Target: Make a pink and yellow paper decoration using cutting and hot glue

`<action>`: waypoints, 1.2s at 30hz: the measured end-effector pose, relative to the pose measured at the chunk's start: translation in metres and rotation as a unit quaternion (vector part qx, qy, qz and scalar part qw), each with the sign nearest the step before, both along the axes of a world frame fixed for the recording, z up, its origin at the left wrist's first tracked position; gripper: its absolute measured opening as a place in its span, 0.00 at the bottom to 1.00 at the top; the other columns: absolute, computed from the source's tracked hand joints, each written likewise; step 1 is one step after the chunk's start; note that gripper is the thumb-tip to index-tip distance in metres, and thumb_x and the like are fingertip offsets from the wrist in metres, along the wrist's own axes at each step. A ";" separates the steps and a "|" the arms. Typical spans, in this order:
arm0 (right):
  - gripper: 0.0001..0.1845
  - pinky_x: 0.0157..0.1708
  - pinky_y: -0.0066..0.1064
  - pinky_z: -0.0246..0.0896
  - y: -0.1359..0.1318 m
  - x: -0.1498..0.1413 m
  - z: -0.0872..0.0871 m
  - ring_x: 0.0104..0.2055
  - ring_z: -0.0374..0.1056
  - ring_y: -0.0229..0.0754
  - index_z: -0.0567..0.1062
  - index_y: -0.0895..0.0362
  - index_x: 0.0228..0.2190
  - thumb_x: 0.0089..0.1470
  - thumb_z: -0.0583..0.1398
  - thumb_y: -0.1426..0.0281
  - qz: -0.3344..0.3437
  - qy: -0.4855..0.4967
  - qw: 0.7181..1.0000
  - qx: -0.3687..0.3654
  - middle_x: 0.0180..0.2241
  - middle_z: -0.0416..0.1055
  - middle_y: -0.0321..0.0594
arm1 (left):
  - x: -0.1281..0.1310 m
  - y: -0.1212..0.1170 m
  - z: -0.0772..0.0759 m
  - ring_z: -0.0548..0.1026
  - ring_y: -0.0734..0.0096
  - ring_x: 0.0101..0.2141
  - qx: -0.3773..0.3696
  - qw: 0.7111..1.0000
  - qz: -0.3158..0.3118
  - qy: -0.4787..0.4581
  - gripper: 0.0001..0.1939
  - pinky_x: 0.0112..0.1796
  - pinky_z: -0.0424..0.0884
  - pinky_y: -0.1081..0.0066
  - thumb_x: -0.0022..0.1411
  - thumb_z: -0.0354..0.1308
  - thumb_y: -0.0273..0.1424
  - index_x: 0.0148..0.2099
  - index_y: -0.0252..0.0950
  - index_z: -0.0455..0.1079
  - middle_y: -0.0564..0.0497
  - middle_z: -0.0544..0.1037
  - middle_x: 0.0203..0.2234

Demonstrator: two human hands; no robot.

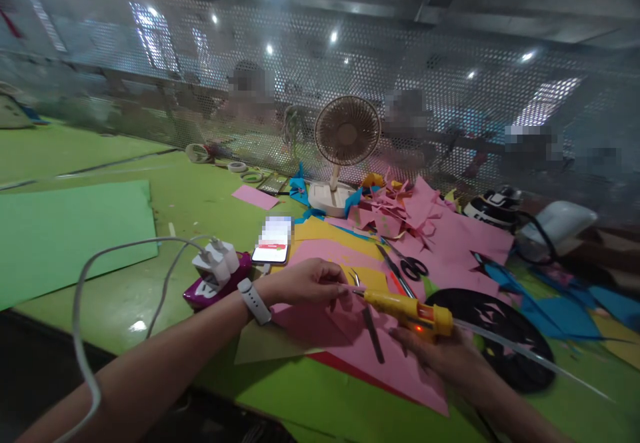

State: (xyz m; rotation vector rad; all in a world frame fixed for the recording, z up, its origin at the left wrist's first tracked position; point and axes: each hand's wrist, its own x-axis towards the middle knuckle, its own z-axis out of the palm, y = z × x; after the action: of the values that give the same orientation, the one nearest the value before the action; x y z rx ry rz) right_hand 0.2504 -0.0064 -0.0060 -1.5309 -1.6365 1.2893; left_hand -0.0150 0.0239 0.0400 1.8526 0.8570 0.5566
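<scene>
Over the pink paper [415, 380] at the near side of the green table [330, 406], the left hand [323, 282] pinches a small pink piece [353, 288] between thumb and fingers – right beside the metal tip [359, 292] of the yellow glue gun [400, 304]. The right hand [435, 353] is wrapped around the gun's grip from below (whether a finger presses the trigger is hidden).

With the 2 hands this near, good work would mean gripping the piece by its far edge, so no skin meets the hot tip. A light, even squeeze and a small dot should suit thin paper; too much glue could ooze onto the fingers or warp it. Bracing both wrists would steady the aim.

The clear glue stick [530, 352] juts far out behind the gun, passing over the black tray [540, 363] – so small, slow turns are safer. The scissors [415, 270] and the narrow metal tool [373, 336] lie near, best left unbumped
</scene>
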 end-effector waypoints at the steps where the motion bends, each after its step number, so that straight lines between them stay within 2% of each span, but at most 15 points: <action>1: 0.16 0.14 0.26 0.51 0.000 0.000 0.001 0.15 0.57 0.35 0.75 0.54 0.25 0.40 0.65 0.54 -0.004 0.002 1.000 0.005 0.13 0.63 0.31 | 0.000 0.000 0.000 0.71 0.76 0.25 -0.005 1.000 -0.002 -0.002 0.14 0.27 0.66 0.77 0.63 0.52 0.39 0.36 0.33 0.71 0.51 0.75 0.26; 6: 0.18 0.15 0.26 0.53 -0.001 -0.003 0.006 0.17 0.59 0.36 0.75 0.55 0.24 0.36 0.67 0.54 -0.020 0.005 0.999 0.040 0.15 0.64 0.31 | -0.001 0.001 -0.001 0.71 0.76 0.25 0.005 1.000 -0.008 -0.003 0.13 0.27 0.66 0.77 0.63 0.52 0.39 0.37 0.34 0.71 0.51 0.75 0.27; 12: 0.20 0.15 0.25 0.51 -0.002 -0.003 0.008 0.16 0.57 0.34 0.75 0.55 0.26 0.38 0.65 0.51 -0.006 -0.024 1.000 -0.006 0.14 0.63 0.30 | -0.001 0.000 -0.002 0.71 0.75 0.25 0.026 0.999 0.014 0.022 0.16 0.27 0.66 0.76 0.62 0.52 0.42 0.36 0.34 0.70 0.51 0.75 0.25; 18: 0.19 0.12 0.25 0.47 -0.007 -0.008 0.010 0.13 0.53 0.33 0.72 0.54 0.22 0.40 0.64 0.51 -0.020 -0.016 1.000 0.015 0.11 0.58 0.29 | 0.000 0.000 -0.006 0.72 0.74 0.26 -0.006 0.999 0.006 -0.036 0.12 0.26 0.66 0.75 0.62 0.53 0.40 0.36 0.34 0.64 0.50 0.75 0.26; 23: 0.20 0.13 0.26 0.50 -0.009 -0.011 0.014 0.13 0.53 0.32 0.71 0.54 0.24 0.38 0.64 0.50 -0.020 -0.012 1.000 0.018 0.13 0.61 0.29 | 0.002 -0.001 -0.003 0.72 0.74 0.27 -0.029 0.999 -0.003 -0.044 0.11 0.28 0.66 0.74 0.63 0.52 0.38 0.35 0.34 0.64 0.51 0.74 0.26; 29: 0.19 0.13 0.25 0.51 -0.010 -0.012 0.017 0.14 0.55 0.32 0.70 0.55 0.23 0.40 0.64 0.52 -0.038 -0.046 0.998 0.018 0.13 0.62 0.29 | 0.002 -0.002 -0.001 0.72 0.73 0.29 -0.005 0.999 -0.009 -0.036 0.12 0.30 0.67 0.73 0.64 0.51 0.38 0.38 0.34 0.64 0.50 0.74 0.28; 36: 0.21 0.12 0.24 0.48 -0.010 -0.012 0.014 0.14 0.53 0.32 0.72 0.56 0.26 0.39 0.63 0.51 -0.042 -0.038 0.998 0.021 0.13 0.62 0.29 | 0.000 -0.001 -0.002 0.72 0.73 0.28 0.014 0.999 -0.009 -0.030 0.11 0.30 0.67 0.73 0.64 0.51 0.37 0.38 0.34 0.65 0.50 0.74 0.28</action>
State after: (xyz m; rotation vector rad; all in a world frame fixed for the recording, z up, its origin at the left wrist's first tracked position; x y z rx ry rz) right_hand 0.2385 -0.0160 0.0077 -1.6242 -1.6163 1.1589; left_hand -0.0150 0.0224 0.0384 1.8568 0.7958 0.6129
